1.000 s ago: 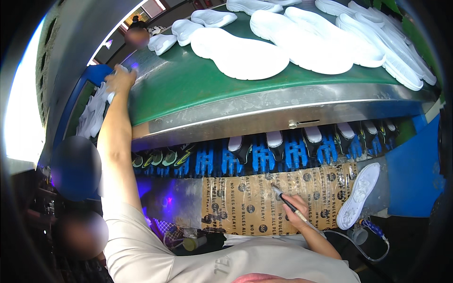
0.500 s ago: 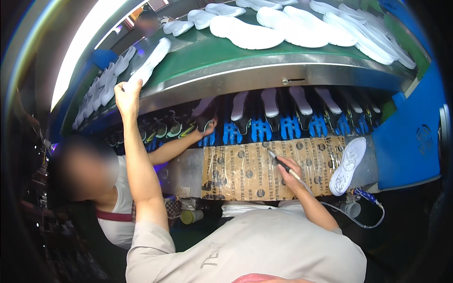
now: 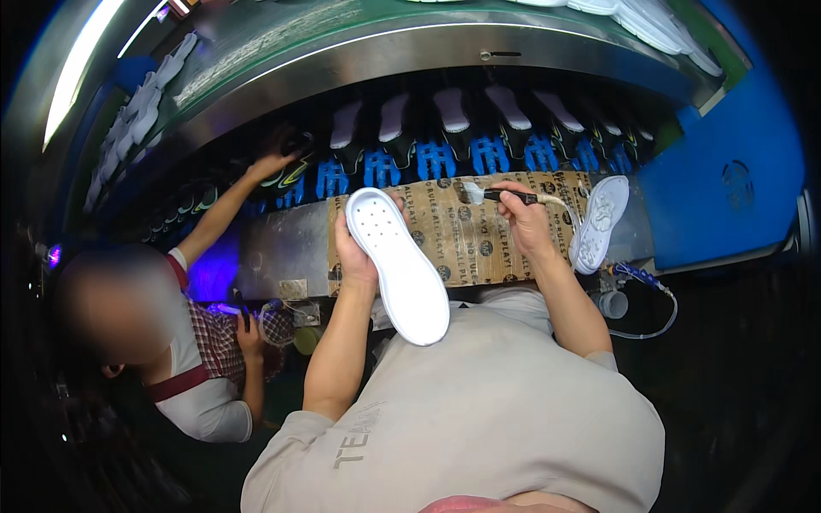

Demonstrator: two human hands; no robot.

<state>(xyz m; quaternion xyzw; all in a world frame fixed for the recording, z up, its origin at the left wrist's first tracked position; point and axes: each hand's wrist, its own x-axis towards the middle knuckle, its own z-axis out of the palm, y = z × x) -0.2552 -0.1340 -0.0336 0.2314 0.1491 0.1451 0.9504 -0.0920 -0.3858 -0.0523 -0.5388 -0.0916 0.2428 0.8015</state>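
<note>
My left hand (image 3: 355,256) grips a white shoe sole (image 3: 406,286) by its edge and holds it tilted in front of my chest. Its hollow side faces up, with a cluster of small holes at the far end. In my right hand (image 3: 526,218) is a black-handled brush (image 3: 471,193) with pale, flat bristles, joined to a thin hose. The brush hangs over the cardboard-covered bench (image 3: 466,244), apart from the sole. On the bench's right side lies another white sole (image 3: 603,224) with clear, wet-looking blobs in it.
Behind the bench, shoe uppers (image 3: 451,109) stand bottom-up in a row on blue holders (image 3: 436,160). Above them runs a green conveyor (image 3: 282,43) bearing white soles (image 3: 137,115). A co-worker (image 3: 192,368) reaches toward the row at left. A blue panel (image 3: 727,179) closes the right side.
My left hand has brought the sole down from the conveyor to in front of me. My right hand has turned the brush leftward over the bench. The co-worker's raised arm has shifted left.
</note>
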